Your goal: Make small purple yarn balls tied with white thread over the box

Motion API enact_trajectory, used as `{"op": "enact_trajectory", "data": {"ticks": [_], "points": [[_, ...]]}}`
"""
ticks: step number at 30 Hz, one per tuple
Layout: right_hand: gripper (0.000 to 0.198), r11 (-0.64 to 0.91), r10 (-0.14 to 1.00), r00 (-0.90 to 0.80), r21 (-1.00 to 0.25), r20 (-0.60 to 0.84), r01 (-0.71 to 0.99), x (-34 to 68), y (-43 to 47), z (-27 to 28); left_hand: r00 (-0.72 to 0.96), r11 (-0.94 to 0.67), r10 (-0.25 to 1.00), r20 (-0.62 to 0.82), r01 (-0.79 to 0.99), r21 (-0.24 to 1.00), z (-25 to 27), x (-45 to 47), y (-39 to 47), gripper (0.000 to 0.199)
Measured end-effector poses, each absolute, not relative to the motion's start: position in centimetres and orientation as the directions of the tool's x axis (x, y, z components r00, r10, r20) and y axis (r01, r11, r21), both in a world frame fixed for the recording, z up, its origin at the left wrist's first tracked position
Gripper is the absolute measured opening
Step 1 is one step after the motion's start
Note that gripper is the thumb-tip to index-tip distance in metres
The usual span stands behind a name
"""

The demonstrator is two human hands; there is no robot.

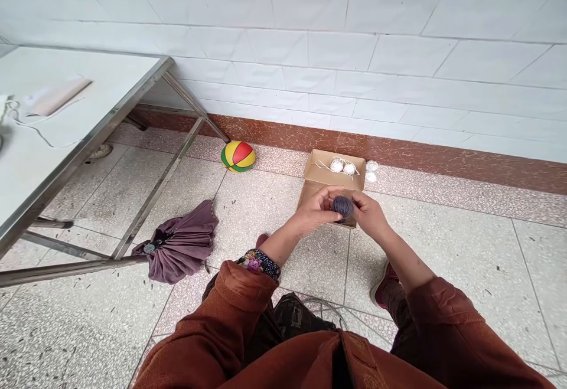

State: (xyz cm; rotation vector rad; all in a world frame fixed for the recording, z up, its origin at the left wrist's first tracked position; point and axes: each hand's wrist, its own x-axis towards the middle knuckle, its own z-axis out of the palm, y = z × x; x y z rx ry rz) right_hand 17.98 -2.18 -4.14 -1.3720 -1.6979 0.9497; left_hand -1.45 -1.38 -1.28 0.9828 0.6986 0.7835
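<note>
A: Near: grey yarn ball (343, 206) is gripped between left hand (315, 212) and right hand (368, 215), both closed on it, above the floor.
B: Winding step judged. Next, steady turning needed. Behind: cardboard box (330, 175), white balls (343, 167).

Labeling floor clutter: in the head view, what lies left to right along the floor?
Metal-framed table → folded purple umbrella → multicoloured ball → cardboard box holding white balls of thread → two white balls on the floor beside it.
</note>
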Motion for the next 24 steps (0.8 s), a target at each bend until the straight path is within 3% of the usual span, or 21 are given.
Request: {"op": "enact_trajectory", "data": {"ticks": [4, 10, 16, 20, 24], "points": [[0.016, 0.252, 0.946, -0.299, -0.864, 0.125, 0.436, 17.4, -2.8, -3.9, 0.37, 0.287, 0.91, -0.188, -0.234, 0.929, -1.5, -1.8, -1.0, 0.052], [0.025, 0.305, 0.865, -0.485, -0.904, 0.132, 0.299, 17.7, -3.4, -1.5, 0.271, 0.231, 0.94, -0.208, -0.055, 0.971, -2.4, -2.0, -0.6, 0.061], [0.021, 0.287, 0.944, -0.254, -0.904, 0.212, 0.315, 18.4, -2.8, -1.1, 0.423, 0.186, 0.88, -0.216, 0.112, 0.976, -2.9, -1.2, -1.2, 0.077], [0.02, 0.212, 0.977, -0.09, -0.894, 0.192, 0.395, 18.5, -2.2, -2.7, 0.585, 0.264, 0.788, -0.194, -0.036, 0.964, -2.3, -0.7, -1.7, 0.083], [0.02, 0.135, 0.99, -0.097, -0.886, 0.102, 0.443, 18.3, -2.1, -4.2, 0.565, 0.369, 0.804, -0.183, -0.234, 0.899, -1.7, -0.7, -1.7, 0.074]]}}
